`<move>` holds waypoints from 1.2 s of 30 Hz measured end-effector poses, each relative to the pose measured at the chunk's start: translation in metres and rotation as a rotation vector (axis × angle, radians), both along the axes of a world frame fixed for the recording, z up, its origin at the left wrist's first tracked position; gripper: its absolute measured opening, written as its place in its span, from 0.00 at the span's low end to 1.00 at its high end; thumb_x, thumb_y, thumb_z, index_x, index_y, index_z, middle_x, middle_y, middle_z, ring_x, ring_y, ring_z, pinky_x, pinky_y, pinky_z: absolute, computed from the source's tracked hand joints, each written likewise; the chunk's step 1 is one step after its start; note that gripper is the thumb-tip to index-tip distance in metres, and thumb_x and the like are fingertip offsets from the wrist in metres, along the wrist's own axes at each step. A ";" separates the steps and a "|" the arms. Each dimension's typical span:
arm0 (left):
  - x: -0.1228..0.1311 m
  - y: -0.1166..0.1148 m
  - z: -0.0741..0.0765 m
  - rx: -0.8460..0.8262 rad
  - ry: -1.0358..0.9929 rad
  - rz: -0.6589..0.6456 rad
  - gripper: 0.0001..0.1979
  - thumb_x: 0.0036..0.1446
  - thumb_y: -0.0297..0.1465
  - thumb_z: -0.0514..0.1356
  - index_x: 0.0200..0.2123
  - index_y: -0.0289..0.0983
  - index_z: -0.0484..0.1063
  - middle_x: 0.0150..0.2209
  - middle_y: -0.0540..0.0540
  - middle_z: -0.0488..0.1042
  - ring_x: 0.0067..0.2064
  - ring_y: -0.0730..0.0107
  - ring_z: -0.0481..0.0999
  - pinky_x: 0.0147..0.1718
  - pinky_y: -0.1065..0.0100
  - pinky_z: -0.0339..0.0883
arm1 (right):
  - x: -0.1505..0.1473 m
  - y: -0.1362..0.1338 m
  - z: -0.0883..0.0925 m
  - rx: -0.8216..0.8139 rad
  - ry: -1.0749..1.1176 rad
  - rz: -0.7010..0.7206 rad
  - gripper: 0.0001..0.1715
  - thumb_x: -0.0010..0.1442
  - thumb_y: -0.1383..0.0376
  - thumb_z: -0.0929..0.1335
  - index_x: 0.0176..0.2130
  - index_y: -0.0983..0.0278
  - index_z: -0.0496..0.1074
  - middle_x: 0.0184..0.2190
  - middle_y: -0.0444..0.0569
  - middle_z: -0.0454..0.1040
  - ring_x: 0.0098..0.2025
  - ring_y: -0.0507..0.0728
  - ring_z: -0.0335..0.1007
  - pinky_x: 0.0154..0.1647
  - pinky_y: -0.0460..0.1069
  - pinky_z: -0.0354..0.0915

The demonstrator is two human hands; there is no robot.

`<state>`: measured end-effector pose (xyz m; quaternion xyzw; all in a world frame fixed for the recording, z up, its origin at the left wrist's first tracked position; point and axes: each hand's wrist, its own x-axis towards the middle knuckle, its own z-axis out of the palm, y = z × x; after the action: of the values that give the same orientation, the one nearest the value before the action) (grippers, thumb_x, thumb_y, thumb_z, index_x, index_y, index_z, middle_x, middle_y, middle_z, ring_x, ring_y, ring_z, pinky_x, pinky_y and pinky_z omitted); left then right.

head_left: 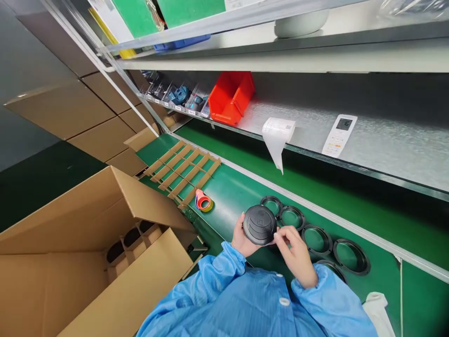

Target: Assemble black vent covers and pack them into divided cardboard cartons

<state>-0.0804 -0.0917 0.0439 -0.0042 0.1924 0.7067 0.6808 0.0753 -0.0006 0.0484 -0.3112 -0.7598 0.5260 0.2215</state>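
A black round cap (260, 225) with curved ridges and a small raised mark on its face rests in my left hand (242, 239). The fingers of that hand wrap round its left side and underside. My right hand (293, 252) is at the cap's right edge, thumb and forefinger pinched together there. Whether they grip the rim or something small on it, I cannot make out. Several black rings (316, 239) lie on the green work surface (238, 187) just beyond and to the right of my right hand. One ring is partly hidden by my right sleeve.
An open cardboard box (147, 276) with dividers and dark round pieces stands at left. Behind it lie a cardboard divider grid (182, 171) and tape rolls (203, 202). A shelf above holds a red bin (231, 99), a paper strip (278, 135) and a white remote (339, 135).
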 end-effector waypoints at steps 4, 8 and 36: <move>-0.004 -0.014 -0.002 -0.046 -0.088 -0.072 0.35 0.58 0.57 0.53 0.59 0.41 0.69 0.61 0.37 0.69 0.64 0.42 0.63 0.61 0.38 0.51 | -0.014 0.010 0.010 0.413 -0.025 0.028 0.23 0.69 0.50 0.60 0.52 0.51 0.77 0.55 0.53 0.66 0.59 0.65 0.57 0.61 0.64 0.60; -0.004 -0.019 -0.007 -0.091 -0.102 -0.109 0.33 0.58 0.57 0.55 0.57 0.40 0.69 0.58 0.36 0.72 0.60 0.42 0.68 0.59 0.37 0.53 | -0.026 0.014 -0.001 0.456 -0.126 0.120 0.26 0.71 0.52 0.56 0.51 0.53 0.79 0.58 0.53 0.65 0.61 0.67 0.52 0.63 0.67 0.57; -0.037 0.037 -0.082 -0.619 0.280 -0.118 0.41 0.55 0.62 0.53 0.61 0.39 0.66 0.58 0.34 0.71 0.61 0.46 0.68 0.58 0.51 0.61 | -0.072 0.059 -0.110 0.289 -0.432 0.251 0.71 0.43 0.47 0.76 0.73 0.61 0.41 0.66 0.65 0.49 0.66 0.73 0.52 0.65 0.66 0.54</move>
<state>-0.1176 -0.0544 -0.0377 -0.1023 0.4894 0.5677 0.6540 0.0035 0.0588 -0.0620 -0.2849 -0.8889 0.3574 0.0300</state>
